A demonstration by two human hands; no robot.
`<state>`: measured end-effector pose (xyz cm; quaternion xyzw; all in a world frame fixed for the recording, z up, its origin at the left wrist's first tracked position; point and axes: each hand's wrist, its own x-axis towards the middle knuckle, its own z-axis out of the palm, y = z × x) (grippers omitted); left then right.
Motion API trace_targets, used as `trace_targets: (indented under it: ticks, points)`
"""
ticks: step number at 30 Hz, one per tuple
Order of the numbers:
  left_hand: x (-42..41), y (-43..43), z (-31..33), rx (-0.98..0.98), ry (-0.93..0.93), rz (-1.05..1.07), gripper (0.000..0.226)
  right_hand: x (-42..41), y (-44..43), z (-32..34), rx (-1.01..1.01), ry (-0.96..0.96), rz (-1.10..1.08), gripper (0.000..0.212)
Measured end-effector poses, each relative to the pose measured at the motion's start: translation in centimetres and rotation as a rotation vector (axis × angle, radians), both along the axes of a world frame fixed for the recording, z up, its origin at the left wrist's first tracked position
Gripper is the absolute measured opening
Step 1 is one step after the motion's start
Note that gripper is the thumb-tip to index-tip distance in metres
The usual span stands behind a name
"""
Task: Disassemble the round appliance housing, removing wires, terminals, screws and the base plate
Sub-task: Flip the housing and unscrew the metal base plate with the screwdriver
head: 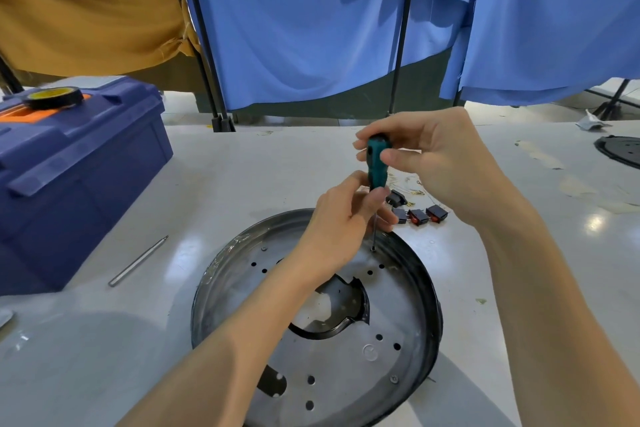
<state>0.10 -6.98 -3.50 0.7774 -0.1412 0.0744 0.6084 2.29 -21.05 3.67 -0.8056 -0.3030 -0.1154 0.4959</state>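
The round black appliance housing lies on the white table, with its grey metal base plate facing up. A green-handled screwdriver stands upright, its tip in a screw near the plate's far rim. My right hand pinches the top of the handle. My left hand grips the handle's lower end and the shaft. Two other screws sit in the plate. Removed black switches with red rockers and thin wires lie just behind the housing.
A blue toolbox with a tape roll on top stands at the left. A metal rod lies next to it. Another black round part is at the far right edge. Blue and tan cloths hang behind the table.
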Motion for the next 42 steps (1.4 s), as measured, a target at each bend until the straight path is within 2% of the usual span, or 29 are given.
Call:
trace_targets:
  ticks: [3, 7, 10, 14, 17, 20, 22, 24, 27, 29, 32, 35, 39, 42]
  points:
    - [-0.1, 0.0, 0.0, -0.013, 0.021, 0.042, 0.025, -0.1, 0.5, -0.3, -0.043, -0.009, -0.041, 0.018]
    - [-0.1, 0.2, 0.1, -0.003, -0.003, 0.019, 0.021, 0.1, 0.6, -0.2, -0.013, -0.059, -0.084, 0.023]
    - [0.1, 0.1, 0.0, 0.004, 0.008, -0.014, 0.018, 0.1, -0.2, 0.1, -0.006, -0.019, -0.04, 0.031]
    - [0.1, 0.1, -0.1, -0.008, 0.029, 0.036, 0.024, 0.0, -0.1, 0.0, -0.061, -0.026, -0.032, 0.015]
    - [0.0, 0.0, 0.0, -0.033, 0.014, 0.01, 0.022, 0.2, 0.2, -0.2, -0.042, -0.066, -0.075, 0.02]
    - [-0.1, 0.0, 0.1, -0.067, 0.019, -0.032, 0.016, 0.2, -0.5, 0.1, 0.015, -0.004, 0.0, 0.033]
    - [-0.1, 0.0, 0.0, -0.056, 0.027, -0.008, 0.013, 0.2, -0.7, 0.2, -0.015, -0.006, 0.02, 0.026]
    - [-0.1, 0.0, 0.1, -0.034, 0.031, 0.048, 0.02, 0.1, -0.4, 0.0, -0.075, -0.029, -0.014, 0.016]
    - [-0.1, 0.0, 0.1, -0.032, 0.013, 0.042, 0.02, 0.3, -0.1, -0.1, -0.04, -0.049, -0.064, 0.029]
    - [-0.1, -0.1, 0.1, -0.077, 0.013, -0.01, 0.015, 0.3, -0.4, 0.0, 0.021, 0.002, -0.011, 0.036]
    - [-0.1, -0.1, 0.1, -0.09, 0.025, -0.009, 0.011, 0.3, -0.6, 0.0, -0.028, 0.016, 0.028, 0.027]
    - [-0.1, -0.1, 0.0, -0.063, 0.011, 0.038, 0.02, 0.2, -0.2, -0.3, -0.139, -0.02, -0.034, 0.021]
    - [-0.1, 0.0, 0.1, -0.044, -0.017, -0.05, 0.015, 0.2, -0.4, 0.1, -0.029, -0.009, -0.017, 0.035]
    - [0.0, -0.1, 0.0, -0.048, -0.006, -0.041, 0.007, 0.1, -0.6, 0.2, -0.061, 0.038, 0.027, 0.026]
